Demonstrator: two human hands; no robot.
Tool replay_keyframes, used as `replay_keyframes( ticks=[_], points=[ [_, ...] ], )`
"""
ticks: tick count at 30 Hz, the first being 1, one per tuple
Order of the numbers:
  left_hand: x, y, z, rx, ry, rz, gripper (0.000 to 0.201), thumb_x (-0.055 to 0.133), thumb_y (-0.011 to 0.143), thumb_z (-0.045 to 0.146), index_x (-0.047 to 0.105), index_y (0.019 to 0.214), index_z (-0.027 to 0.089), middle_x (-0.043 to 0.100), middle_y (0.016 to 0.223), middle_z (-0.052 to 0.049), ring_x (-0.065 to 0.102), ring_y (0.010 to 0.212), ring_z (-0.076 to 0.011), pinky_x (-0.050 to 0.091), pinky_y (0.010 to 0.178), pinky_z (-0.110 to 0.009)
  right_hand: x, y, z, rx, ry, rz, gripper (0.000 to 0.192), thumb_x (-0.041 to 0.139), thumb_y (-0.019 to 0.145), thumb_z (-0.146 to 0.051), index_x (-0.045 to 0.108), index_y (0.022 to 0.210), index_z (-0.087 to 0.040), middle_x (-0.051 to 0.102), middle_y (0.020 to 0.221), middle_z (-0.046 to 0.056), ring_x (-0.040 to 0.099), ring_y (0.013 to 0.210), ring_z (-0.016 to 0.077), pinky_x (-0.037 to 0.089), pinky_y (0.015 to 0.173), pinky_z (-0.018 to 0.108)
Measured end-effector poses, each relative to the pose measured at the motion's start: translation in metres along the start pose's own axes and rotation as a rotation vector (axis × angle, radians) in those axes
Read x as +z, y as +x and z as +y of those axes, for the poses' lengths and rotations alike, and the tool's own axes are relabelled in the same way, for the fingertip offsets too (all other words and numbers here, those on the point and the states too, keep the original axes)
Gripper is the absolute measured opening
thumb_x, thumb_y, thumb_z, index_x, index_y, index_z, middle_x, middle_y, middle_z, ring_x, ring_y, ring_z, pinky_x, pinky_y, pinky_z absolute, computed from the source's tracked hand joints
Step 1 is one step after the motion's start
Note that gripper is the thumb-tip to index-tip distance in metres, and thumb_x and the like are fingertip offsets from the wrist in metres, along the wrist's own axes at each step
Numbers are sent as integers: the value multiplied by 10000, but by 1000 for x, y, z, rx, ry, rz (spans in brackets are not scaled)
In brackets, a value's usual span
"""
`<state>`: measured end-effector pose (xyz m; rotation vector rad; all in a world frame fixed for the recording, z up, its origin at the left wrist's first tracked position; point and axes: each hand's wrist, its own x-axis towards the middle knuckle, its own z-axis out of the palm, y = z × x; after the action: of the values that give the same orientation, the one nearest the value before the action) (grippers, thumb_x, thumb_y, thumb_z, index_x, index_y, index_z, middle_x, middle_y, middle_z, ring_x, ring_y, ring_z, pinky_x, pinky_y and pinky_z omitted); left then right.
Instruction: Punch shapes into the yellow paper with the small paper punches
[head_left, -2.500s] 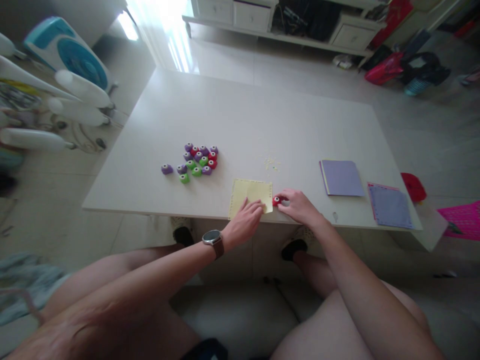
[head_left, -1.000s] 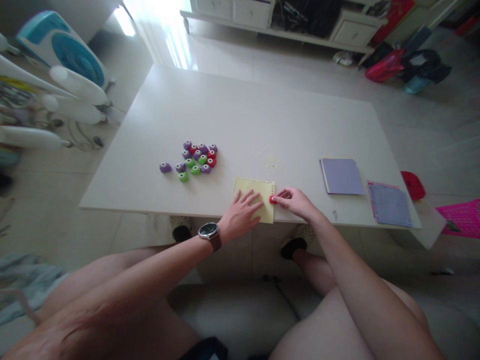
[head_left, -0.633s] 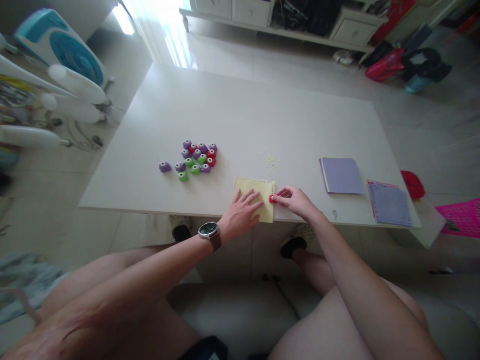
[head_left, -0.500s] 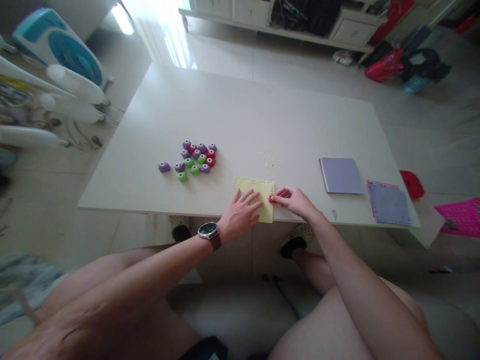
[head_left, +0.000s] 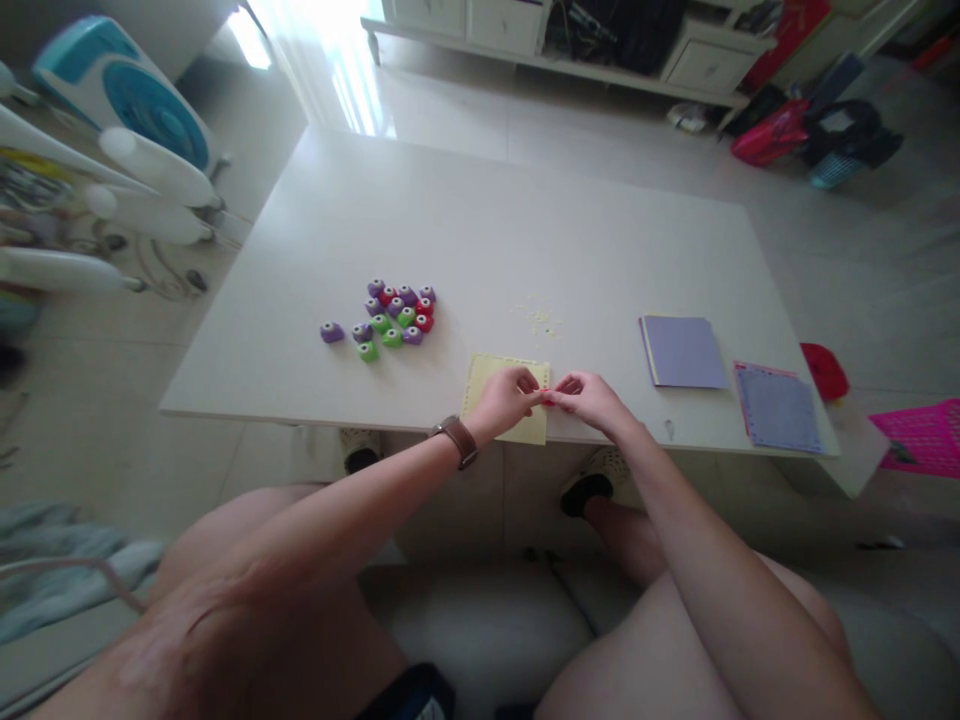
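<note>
The right hand (head_left: 592, 400) pinches a small red punch (head_left: 546, 399) at the right edge of a yellow paper sheet (head_left: 495, 378), which lies flat at the near edge of the white surface (head_left: 525, 230). The punch is mostly hidden by fingertips, so its heading cannot be told. The left hand (head_left: 508, 398) rests on the sheet, fingers curled, tips meeting the right hand at the punch; whether it grips the punch or the sheet edge cannot be told. The sheet's long axis runs left to right. Yellow paper scraps (head_left: 541, 320) lie beyond the fingers. A cluster of purple, green and red punches (head_left: 394, 318) sits well to the left. To the right lie a purple pad (head_left: 682, 352) and, farther right, a red-edged sheet (head_left: 778, 408).
</note>
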<state>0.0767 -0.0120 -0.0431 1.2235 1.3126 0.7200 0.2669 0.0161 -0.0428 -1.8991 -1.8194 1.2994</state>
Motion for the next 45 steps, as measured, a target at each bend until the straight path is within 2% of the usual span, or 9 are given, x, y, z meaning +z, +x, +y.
replay_keyframes(
  ticks=[5, 12, 18, 26, 33, 37, 40, 45],
  points=[
    [5, 9, 1, -108, -124, -9, 348, 881, 698, 365, 609, 739, 152, 646, 604, 0, 618, 516, -113, 418, 465, -209, 0, 1, 0, 15, -41, 25, 287, 774, 726, -433, 624, 764, -191, 690, 754, 41, 618, 707, 178, 444, 636, 272],
    [7, 19, -13, -94, -183, -31, 268, 849, 736, 329, 657, 743, 142, 666, 588, -29, 596, 510, -107, 452, 485, -221, 3, 2, -4, 29, -67, 48, 239, 767, 687, -367, 610, 714, -190, 648, 682, -2, 554, 634, 142, 389, 591, 256],
    [13, 18, -7, -108, -193, 25, 269, 849, 730, 257, 601, 730, 153, 629, 556, 2, 585, 474, -102, 436, 450, -212, 7, 3, -8, 28, -61, 70, 240, 768, 677, -349, 582, 683, -197, 628, 662, -8, 555, 642, 143, 383, 588, 251],
    [17, 19, -2, -182, -207, 104, 443, 893, 669, 213, 463, 773, 199, 575, 526, 70, 565, 412, -86, 382, 406, -180, 6, 5, -13, 54, -89, 67, 240, 775, 643, -327, 576, 666, -196, 614, 633, -14, 526, 610, 132, 351, 559, 240],
    [18, 21, -5, -194, -202, 110, 472, 880, 672, 196, 421, 778, 212, 562, 529, 82, 564, 405, -97, 393, 414, -193, 10, 10, -10, 66, -80, 80, 272, 801, 615, -315, 560, 669, -201, 602, 636, -28, 532, 624, 132, 361, 565, 234],
    [14, 21, -5, -170, -227, 79, 489, 908, 633, 270, 449, 790, 206, 581, 566, 64, 578, 446, -104, 406, 442, -207, 8, 10, -10, 75, 7, 22, 244, 809, 621, -274, 600, 713, -189, 644, 699, -7, 577, 668, 143, 397, 582, 227],
    [1, 20, -2, -109, -105, 35, 464, 906, 622, 369, 522, 809, 188, 622, 647, 27, 593, 516, -110, 414, 488, -221, 6, 8, -10, 80, 139, -40, 240, 805, 675, -289, 614, 772, -179, 691, 770, 28, 616, 700, 151, 431, 596, 228],
    [-30, 14, -6, 113, 457, -19, 331, 868, 637, 317, 612, 807, 194, 656, 799, -11, 582, 691, -155, 393, 580, -266, 2, 4, -12, 69, 137, -68, 261, 827, 704, -329, 640, 797, -174, 720, 819, 55, 647, 727, 164, 450, 600, 236]
  ],
)
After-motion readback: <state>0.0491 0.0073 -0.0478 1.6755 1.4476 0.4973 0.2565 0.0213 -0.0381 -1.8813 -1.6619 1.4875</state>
